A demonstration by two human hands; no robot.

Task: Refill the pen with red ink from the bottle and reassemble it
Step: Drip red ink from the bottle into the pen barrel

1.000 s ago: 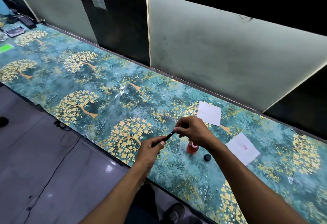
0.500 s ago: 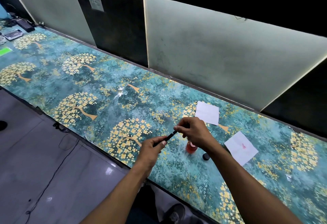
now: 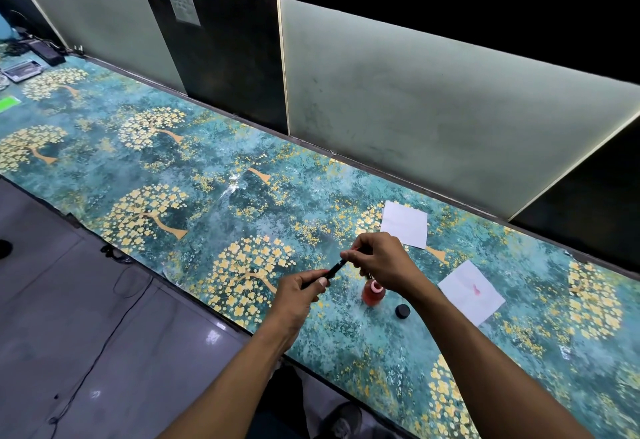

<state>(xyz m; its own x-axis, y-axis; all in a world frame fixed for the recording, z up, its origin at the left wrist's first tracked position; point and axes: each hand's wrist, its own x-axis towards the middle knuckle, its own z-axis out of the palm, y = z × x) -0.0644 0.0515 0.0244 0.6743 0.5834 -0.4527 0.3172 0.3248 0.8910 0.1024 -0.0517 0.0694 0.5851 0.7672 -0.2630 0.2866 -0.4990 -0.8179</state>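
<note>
A slim black pen (image 3: pixel 335 269) is held above the patterned counter (image 3: pixel 207 175), slanting up to the right. My left hand (image 3: pixel 298 294) grips its lower end. My right hand (image 3: pixel 379 258) pinches its upper end with the fingertips. Just under my right wrist stands a small open bottle of red ink (image 3: pixel 373 293). Its round black cap (image 3: pixel 402 310) lies on the counter to the right of it. How the pen's parts join is hidden by my fingers.
Two white paper sheets lie on the counter: a blank one (image 3: pixel 404 223) behind my right hand, and one with a red ink stain (image 3: pixel 471 291) to the right. Devices (image 3: pixel 20 69) sit at the far left end. A black cable (image 3: pixel 104 331) runs over the floor below.
Both hands keep their hold on the pen in about the same place above the bottle. Only the camera view has shifted slightly.
</note>
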